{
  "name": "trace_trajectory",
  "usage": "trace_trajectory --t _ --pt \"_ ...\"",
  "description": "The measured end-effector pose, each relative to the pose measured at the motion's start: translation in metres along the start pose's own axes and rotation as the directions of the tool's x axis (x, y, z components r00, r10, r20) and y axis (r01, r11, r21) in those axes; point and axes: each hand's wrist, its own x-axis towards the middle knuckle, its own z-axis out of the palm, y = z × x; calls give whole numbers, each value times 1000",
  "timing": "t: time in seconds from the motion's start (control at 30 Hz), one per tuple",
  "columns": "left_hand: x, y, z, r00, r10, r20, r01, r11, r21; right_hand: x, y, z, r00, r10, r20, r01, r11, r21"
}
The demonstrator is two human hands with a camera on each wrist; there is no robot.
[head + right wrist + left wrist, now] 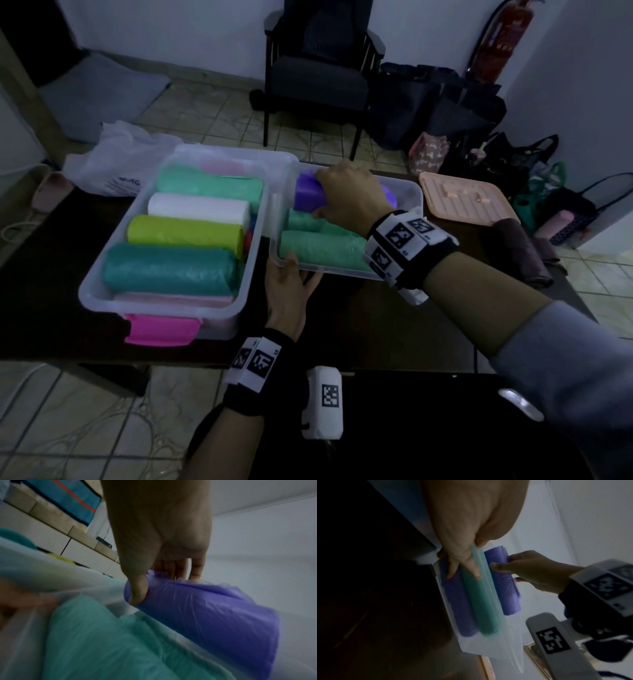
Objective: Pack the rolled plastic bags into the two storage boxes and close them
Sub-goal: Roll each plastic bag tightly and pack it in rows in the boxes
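The purple roll (310, 193) lies over the far end of the smaller clear box (412, 192), clasped by the right hand (346, 195), thumb (138, 591) on its near side and fingers (195, 569) curled over the far side. Below these fingers, two green rolls (322, 248) lie in that box. The left hand (289, 291) grips the box's near corner, fingers (473, 568) curled against its wall. Left of both hands, the larger clear box (164, 301) sits full of rolls on the dark surface (51, 291); right of them lies a peach lid (469, 200).
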Motion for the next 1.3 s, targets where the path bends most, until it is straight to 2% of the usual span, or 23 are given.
trace_trajectory --t 0.17,0.23,0.43,0.6,0.7,0.83,0.9,0.97,1.0,1.07,1.13,1.3 --pt "2 0 -1 1000 -2 -4 2 999 35 6 -10 18 1000 4 -27 -7 994 -105" --pt "4 0 0 1000 2 -10 -2 999 47 5 -11 21 998 42 -51 -45 998 -46" --pt "3 2 1 1000 26 9 -26 998 56 16 -6 16 996 83 29 -87 979 183" --pt "6 2 1 999 38 -6 -37 996 82 23 -7 17 996 55 69 -64 989 134" --pt "7 3 3 999 42 -12 -40 995 90 22 -8 22 996 52 69 -62 985 161" --pt "12 5 9 999 33 -14 -31 997 74 19 -3 27 990 44 132 -72 972 223" --pt "15 5 9 999 32 -18 -31 996 80 14 2 25 994 84 74 -102 950 295" --pt "16 4 9 999 37 -13 -36 995 88 5 10 24 993 117 4 -114 955 274" --pt "17 4 8 999 40 -11 -38 995 95 0 13 24 994 112 19 -113 969 218" --pt "18 3 7 999 47 -17 -44 992 117 -9 18 27 988 87 131 -105 985 136" --pt "19 1 4 998 63 -15 -60 990 125 -15 19 28 968 93 233 -133 978 161" --pt "21 -1 1 996 86 0 -85 986 147 -18 17 34 947 109 304 -166 972 168"
